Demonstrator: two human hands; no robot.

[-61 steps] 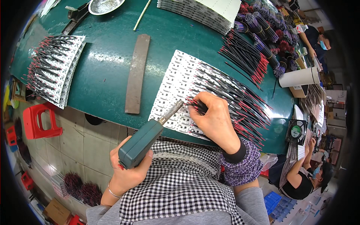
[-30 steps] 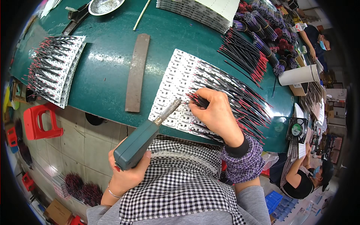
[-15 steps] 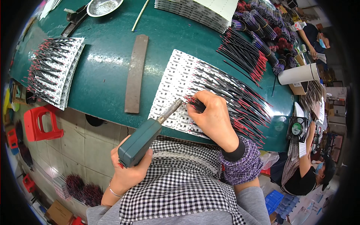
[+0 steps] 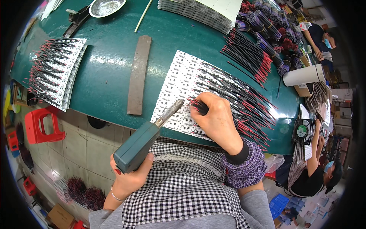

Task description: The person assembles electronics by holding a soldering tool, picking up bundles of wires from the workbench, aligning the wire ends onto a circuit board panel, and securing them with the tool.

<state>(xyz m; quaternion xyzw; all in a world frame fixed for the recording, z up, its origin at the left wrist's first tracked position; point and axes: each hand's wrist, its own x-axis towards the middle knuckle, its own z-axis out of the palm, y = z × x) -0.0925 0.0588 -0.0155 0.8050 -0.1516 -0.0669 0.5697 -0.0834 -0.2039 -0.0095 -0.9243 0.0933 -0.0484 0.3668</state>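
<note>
My left hand [image 4: 131,180] is wrapped round a dark green soldering gun [image 4: 137,147], whose metal barrel points up and right. Its tip is over the white circuit board panel [image 4: 170,89], just left of my right fingers and apart from them. A small bunch of black wires [image 4: 199,107] with red ends is pinched in my right hand [image 4: 219,120], above the panel. Many more black wires [image 4: 238,91] lie in rows across the panel's right half, red ends toward the right. The fingertips of my right hand are partly hidden by the bunch.
A flat brown bar [image 4: 139,76] lies left of the panel. Farther left is a wired panel stack [image 4: 74,72]. At the back are a metal dish [image 4: 106,7], stacked boards [image 4: 198,13] and loose wires [image 4: 248,57]. Two people work at the right; a red stool [image 4: 44,126] stands left.
My left hand has drawn the soldering gun slightly down and left, so its tip has moved away from the wires. My right hand stays in place.
</note>
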